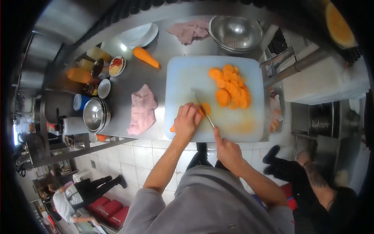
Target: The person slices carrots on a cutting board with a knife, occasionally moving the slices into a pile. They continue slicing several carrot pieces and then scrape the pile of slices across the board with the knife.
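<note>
Nearest me, my right hand (pixel 228 150) grips the knife (pixel 202 107) handle, fingers wrapped shut. Just left, my left hand (pixel 187 121) curls its fingers over the carrot (pixel 204 109) mid-board, steadying it against the blade. Cut slices (pixel 230 86) pile at upper right, clear of the cutting.

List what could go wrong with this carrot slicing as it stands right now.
1. The left hand pins the carrot piece right beside the knife; a slip could nick the fingertips.
2. The cutting board lies at the counter's front edge, so it might shift under pressure.
3. The pile of carrot slices crowds the board's right side; slices could roll off toward the gap there.
</note>
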The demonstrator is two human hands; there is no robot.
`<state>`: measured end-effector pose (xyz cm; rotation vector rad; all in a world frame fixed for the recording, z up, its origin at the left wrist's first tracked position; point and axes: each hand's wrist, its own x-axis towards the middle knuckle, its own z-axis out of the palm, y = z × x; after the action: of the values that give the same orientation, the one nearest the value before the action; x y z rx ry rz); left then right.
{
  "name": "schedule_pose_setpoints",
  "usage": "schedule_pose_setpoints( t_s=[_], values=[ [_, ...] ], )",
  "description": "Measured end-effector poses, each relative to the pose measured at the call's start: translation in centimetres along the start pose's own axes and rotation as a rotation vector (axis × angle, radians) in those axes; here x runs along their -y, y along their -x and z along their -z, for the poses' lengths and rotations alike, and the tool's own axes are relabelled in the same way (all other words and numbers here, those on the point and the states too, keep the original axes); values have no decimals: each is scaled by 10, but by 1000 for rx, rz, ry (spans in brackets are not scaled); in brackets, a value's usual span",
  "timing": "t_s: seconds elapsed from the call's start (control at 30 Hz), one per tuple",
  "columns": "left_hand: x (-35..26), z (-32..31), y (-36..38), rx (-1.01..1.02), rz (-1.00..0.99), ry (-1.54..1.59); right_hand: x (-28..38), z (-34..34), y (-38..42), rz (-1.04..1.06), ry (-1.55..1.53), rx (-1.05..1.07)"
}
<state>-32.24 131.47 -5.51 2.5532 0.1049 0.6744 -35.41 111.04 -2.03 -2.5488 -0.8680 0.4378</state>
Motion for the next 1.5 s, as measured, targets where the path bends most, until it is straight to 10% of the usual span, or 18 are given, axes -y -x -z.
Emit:
schedule_pose_setpoints(
  t_s=[1.5],
  values=[
    [-4, 1, -3, -59, 15, 95, 46, 74, 64, -133, 33, 214]
  ],
)
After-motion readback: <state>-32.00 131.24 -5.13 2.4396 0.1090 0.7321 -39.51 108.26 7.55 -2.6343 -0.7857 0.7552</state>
